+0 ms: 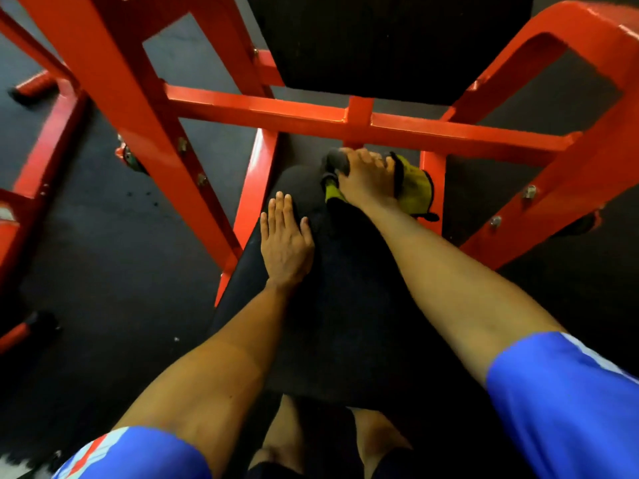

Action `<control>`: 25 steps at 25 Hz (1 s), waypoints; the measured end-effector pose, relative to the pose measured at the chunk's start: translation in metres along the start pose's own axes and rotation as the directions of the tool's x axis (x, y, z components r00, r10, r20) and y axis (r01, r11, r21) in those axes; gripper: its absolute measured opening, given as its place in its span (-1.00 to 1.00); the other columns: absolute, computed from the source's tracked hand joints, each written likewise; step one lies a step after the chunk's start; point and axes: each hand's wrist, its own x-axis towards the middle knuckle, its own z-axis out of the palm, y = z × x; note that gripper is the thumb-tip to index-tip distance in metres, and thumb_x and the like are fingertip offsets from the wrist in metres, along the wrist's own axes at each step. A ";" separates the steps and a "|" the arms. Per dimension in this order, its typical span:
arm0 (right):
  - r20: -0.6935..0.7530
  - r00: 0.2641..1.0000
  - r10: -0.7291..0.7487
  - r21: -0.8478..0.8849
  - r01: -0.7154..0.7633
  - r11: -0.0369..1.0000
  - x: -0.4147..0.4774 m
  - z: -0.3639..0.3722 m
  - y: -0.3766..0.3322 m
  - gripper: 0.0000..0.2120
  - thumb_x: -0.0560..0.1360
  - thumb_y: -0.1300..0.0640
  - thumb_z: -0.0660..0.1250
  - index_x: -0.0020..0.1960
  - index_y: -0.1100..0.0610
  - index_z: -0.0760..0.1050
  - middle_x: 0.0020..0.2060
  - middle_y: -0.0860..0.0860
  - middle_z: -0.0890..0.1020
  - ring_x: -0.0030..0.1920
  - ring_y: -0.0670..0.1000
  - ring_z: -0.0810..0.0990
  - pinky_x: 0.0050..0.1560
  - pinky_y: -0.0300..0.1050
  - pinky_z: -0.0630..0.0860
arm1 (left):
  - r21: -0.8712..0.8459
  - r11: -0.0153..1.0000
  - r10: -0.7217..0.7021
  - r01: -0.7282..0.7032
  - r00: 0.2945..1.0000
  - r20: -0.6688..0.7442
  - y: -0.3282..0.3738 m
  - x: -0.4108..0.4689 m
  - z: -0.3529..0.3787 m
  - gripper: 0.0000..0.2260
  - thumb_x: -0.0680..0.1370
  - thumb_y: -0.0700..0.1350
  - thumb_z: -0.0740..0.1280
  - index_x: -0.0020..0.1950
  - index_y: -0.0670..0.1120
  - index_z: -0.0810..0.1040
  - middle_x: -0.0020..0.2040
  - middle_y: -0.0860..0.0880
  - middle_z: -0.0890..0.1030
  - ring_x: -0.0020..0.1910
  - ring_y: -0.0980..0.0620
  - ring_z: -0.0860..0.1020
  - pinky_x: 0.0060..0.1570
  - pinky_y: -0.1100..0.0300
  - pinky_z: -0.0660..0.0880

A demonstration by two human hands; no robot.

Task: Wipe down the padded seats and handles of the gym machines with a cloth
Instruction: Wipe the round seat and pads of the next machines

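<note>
- Two blue sleeves, left and right, are framing the near edge of the view, with both bare forearms reaching forward over the seat.
- The black padded seat is running lengthwise under both arms, narrowing toward its far end.
- The left hand is lying flat on the seat's left side, its fingers straight, together and holding nothing.
- The right hand is reaching past the left fingers to the seat's far end, its fingers curling down over the cloth and gripping it.
- The yellow-green cloth with black trim is sitting under the right palm, spilling out to the right of those fingers against the seat's far right edge.
- A grey bunch is showing at the right fingertips; whether it belongs to the cloth is unclear.
- The red crossbar is passing just beyond the right fingers.
- The black back pad is standing farther on, beyond the crossbar.
- The dark floor is spreading left of the left fingers, beneath the red frame legs.
</note>
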 end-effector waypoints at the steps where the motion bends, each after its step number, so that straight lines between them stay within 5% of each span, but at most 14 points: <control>1: 0.011 1.000 0.018 0.026 -0.018 1.000 0.006 0.005 -0.018 -0.54 0.60 -0.11 0.25 0.49 -0.10 0.43 0.41 0.04 0.52 0.48 0.17 0.39 0.57 0.23 0.06 | 0.003 1.000 -0.021 0.021 1.000 -0.015 -0.002 -0.003 0.001 -0.46 0.71 0.03 0.08 0.66 -0.13 0.12 0.66 -0.11 0.10 0.65 -0.03 0.02 0.62 0.04 -0.13; 4: -0.018 0.976 -0.219 0.003 0.219 0.976 -0.040 0.023 -0.034 -0.45 0.55 -0.12 0.29 0.53 -0.07 0.41 0.47 0.00 0.48 0.52 0.14 0.36 0.58 0.22 0.05 | -0.006 0.998 -0.065 0.064 0.997 -0.052 -0.008 -0.014 0.000 -0.45 0.68 0.04 0.06 0.65 -0.14 0.17 0.65 -0.12 0.15 0.64 -0.05 0.09 0.63 -0.01 -0.06; 8: 0.049 0.804 -0.593 0.010 0.593 0.805 -0.081 0.012 0.022 -0.39 0.50 0.00 0.31 0.55 -0.09 0.38 0.52 -0.02 0.44 0.55 0.11 0.33 0.58 0.22 0.10 | -0.013 0.994 -0.106 0.106 0.993 -0.053 -0.011 -0.023 -0.006 -0.46 0.69 0.04 0.09 0.65 -0.13 0.16 0.65 -0.11 0.15 0.64 -0.03 0.07 0.63 0.02 -0.09; 11: 0.071 0.870 -0.488 -0.031 0.491 0.870 -0.038 0.003 0.029 -0.37 0.52 0.13 0.35 0.57 -0.10 0.35 0.53 0.00 0.40 0.57 0.13 0.30 0.61 0.24 0.04 | 0.001 0.992 -0.129 0.129 0.991 -0.041 -0.010 -0.028 -0.010 -0.46 0.71 0.06 0.12 0.65 -0.11 0.14 0.66 -0.08 0.13 0.65 0.00 0.04 0.62 0.06 -0.11; 15: 0.047 0.970 -0.237 0.038 0.236 0.971 0.024 0.007 -0.037 -0.48 0.60 -0.02 0.29 0.55 -0.11 0.36 0.48 -0.01 0.47 0.52 0.13 0.37 0.58 0.21 0.08 | 0.029 0.986 -0.160 0.162 0.985 -0.060 -0.013 -0.031 -0.009 -0.44 0.70 0.09 0.11 0.66 -0.10 0.14 0.66 -0.06 0.12 0.65 0.02 0.03 0.60 0.11 -0.19; 17: 0.132 0.902 -0.412 0.038 0.411 0.911 0.015 0.017 -0.056 -0.48 0.59 -0.12 0.31 0.54 -0.14 0.37 0.51 -0.05 0.44 0.56 0.09 0.31 0.59 0.16 0.01 | 0.022 0.981 -0.191 0.193 0.978 -0.087 -0.014 -0.034 -0.008 -0.44 0.69 0.11 0.07 0.65 -0.11 0.18 0.65 -0.07 0.16 0.64 0.00 0.07 0.60 0.11 -0.17; 19: 0.188 0.723 -0.665 0.005 0.676 0.737 -0.008 0.022 -0.045 -0.43 0.57 -0.16 0.28 0.57 -0.16 0.34 0.55 -0.07 0.38 0.60 0.08 0.23 0.60 0.12 -0.09 | 0.007 0.974 -0.225 0.227 0.966 -0.128 -0.014 -0.035 -0.007 -0.42 0.66 0.11 0.03 0.63 -0.13 0.22 0.63 -0.09 0.21 0.63 -0.02 0.13 0.60 0.07 -0.10; 21: 0.188 0.609 -0.770 -0.018 0.786 0.618 -0.014 0.019 -0.020 -0.40 0.55 -0.20 0.22 0.58 -0.17 0.32 0.56 -0.08 0.36 0.61 0.06 0.23 0.61 0.06 -0.10 | 0.025 0.969 -0.238 0.244 0.960 -0.147 -0.013 -0.036 -0.005 -0.42 0.65 0.10 0.01 0.63 -0.14 0.23 0.63 -0.10 0.22 0.63 -0.04 0.15 0.61 0.03 -0.05; 23: 0.168 0.660 -0.732 -0.045 0.747 0.663 0.013 0.013 -0.015 -0.42 0.56 -0.25 0.19 0.57 -0.19 0.32 0.54 -0.07 0.39 0.57 0.08 0.31 0.60 0.09 0.06 | 0.056 0.966 -0.244 0.254 0.959 -0.148 -0.012 -0.034 -0.003 -0.42 0.65 0.09 0.03 0.63 -0.13 0.21 0.64 -0.10 0.21 0.63 -0.04 0.14 0.61 0.01 -0.04; 25: 0.232 0.785 -0.574 -0.011 0.593 0.805 0.044 0.005 -0.036 -0.44 0.58 -0.31 0.19 0.54 -0.20 0.33 0.47 -0.05 0.45 0.46 0.14 0.44 0.47 0.12 0.31 | 0.077 0.961 -0.255 0.265 0.959 -0.123 -0.010 -0.032 -0.003 -0.42 0.65 0.09 0.05 0.65 -0.11 0.18 0.65 -0.09 0.18 0.63 -0.04 0.12 0.61 0.00 -0.06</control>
